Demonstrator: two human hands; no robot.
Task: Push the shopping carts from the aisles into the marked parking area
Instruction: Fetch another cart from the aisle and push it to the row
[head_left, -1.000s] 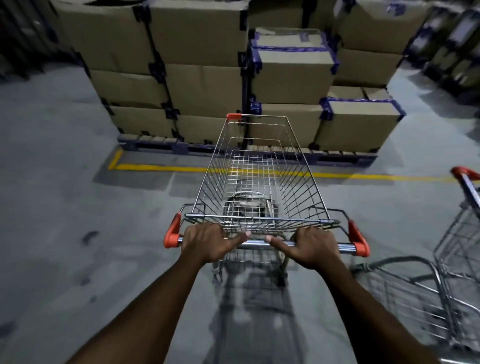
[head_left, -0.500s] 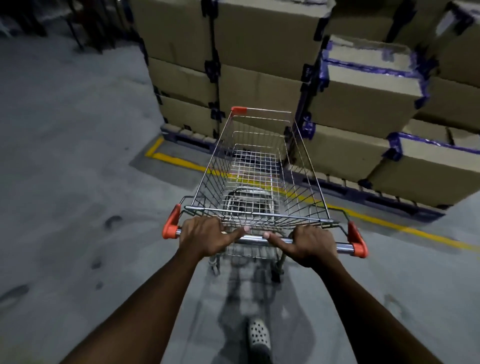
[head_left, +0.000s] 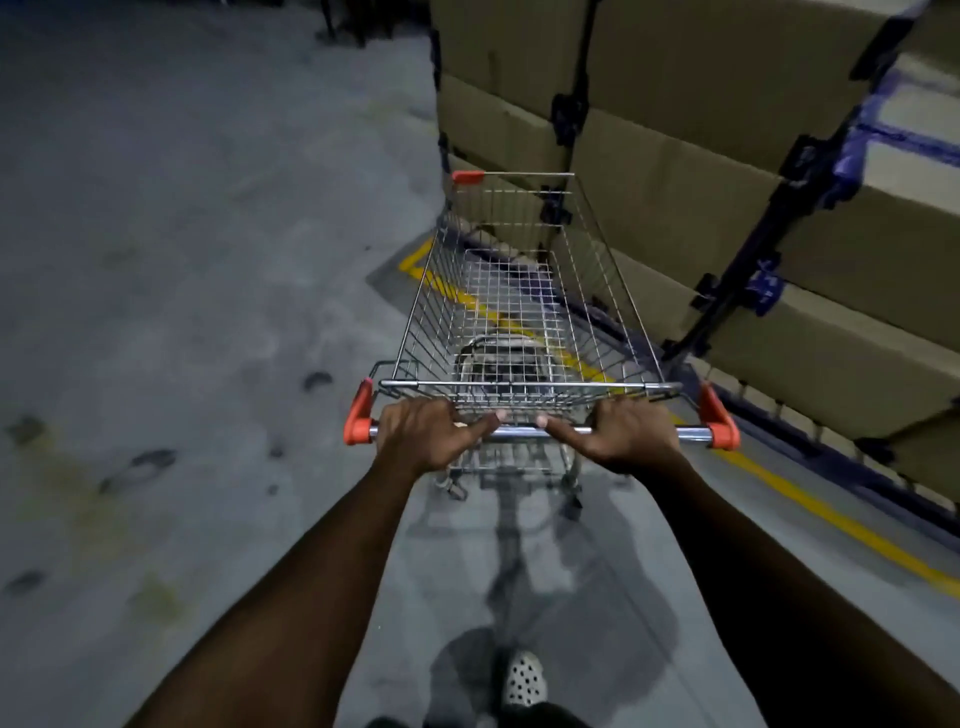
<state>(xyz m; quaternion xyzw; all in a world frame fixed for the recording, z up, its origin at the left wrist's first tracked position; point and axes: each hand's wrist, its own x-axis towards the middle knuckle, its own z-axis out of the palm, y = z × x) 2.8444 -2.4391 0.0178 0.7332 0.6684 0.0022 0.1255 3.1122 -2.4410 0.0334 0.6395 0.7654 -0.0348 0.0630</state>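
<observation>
1. the shopping cart (head_left: 519, 312) stands on the grey floor (head_left: 182, 260) right in front of me, its wire basket over the yellow line (head_left: 831, 519).
2. my left hand (head_left: 423, 434) is wrapped around the cart's handle bar (head_left: 519, 432) near the left orange end cap.
3. my right hand (head_left: 626, 434) is wrapped around the same bar, thumb pointing inward.
4. stacked cardboard boxes (head_left: 701, 182) sit on a pallet just beside the cart, to its right.
5. my spotted shoe (head_left: 524, 678) shows below, between my arms.
</observation>
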